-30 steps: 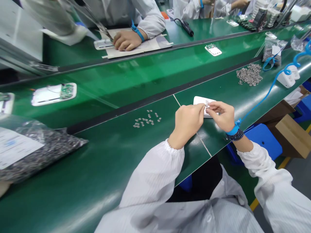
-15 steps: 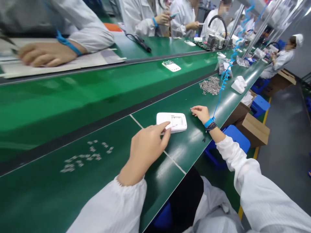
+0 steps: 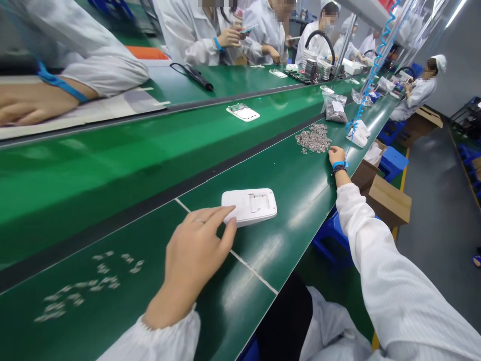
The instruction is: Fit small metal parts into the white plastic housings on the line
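Observation:
A white plastic housing [image 3: 244,206] with a rectangular recess lies on the green bench. My left hand [image 3: 199,245] grips its left end, fingertips on the top face and thumb at the near edge. Farther right, my right hand [image 3: 337,156] is beside a pile of small metal pieces [image 3: 314,139], with its fingers curled together. Whatever those fingers hold, if anything, is too small to make out. A blue wrist strap [image 3: 341,164] with a coiled cord circles my right wrist. More small metal pieces [image 3: 108,282] are scattered on the bench at the left.
A white casing with a circuit board [image 3: 243,112] lies on the green belt [image 3: 150,140] beyond. Near the pile are a bag of parts [image 3: 335,108] and white plastic parts [image 3: 357,134]. A co-worker's forearm [image 3: 41,100] rests opposite. Boxes [image 3: 389,198] and blue stools stand right.
My right hand has moved away from beside the housing to the pile's edge. My left hand stays on the housing. The whole view has shifted, so the bench things appear lower and farther left.

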`<state>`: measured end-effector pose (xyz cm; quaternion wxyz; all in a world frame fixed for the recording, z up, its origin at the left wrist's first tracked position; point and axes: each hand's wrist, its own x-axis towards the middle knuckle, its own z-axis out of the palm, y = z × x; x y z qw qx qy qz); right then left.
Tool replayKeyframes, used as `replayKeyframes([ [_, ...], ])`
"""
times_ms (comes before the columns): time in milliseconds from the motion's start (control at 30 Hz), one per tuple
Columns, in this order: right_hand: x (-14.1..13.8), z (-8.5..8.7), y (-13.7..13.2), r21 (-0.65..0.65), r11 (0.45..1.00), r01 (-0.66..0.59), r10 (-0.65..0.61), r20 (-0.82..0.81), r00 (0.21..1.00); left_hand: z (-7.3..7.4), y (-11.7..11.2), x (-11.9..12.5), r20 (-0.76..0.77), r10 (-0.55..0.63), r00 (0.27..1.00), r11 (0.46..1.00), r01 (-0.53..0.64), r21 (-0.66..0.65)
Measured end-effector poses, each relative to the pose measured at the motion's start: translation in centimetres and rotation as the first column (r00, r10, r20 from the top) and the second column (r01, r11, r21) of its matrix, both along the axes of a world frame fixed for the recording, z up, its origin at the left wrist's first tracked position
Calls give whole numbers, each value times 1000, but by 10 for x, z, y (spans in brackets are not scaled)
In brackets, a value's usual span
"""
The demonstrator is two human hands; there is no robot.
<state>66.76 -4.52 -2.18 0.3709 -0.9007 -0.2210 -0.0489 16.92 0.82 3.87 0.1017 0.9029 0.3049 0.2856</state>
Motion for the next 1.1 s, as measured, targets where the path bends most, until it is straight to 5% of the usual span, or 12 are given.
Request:
replayKeyframes([
  [400, 59, -9, 29, -18, 1000, -18, 18, 42, 999, 4, -3, -1, 34, 20, 999, 1000, -19, -14],
  [867, 51, -11, 11, 310, 948, -66, 92, -68, 993, 3, -4, 1, -10, 31, 999, 995, -31, -96],
  [1100, 41, -9, -5, 266, 957, -113, 146, -108, 983, 6, -4, 1, -22, 22, 1000, 996, -24, -89],
])
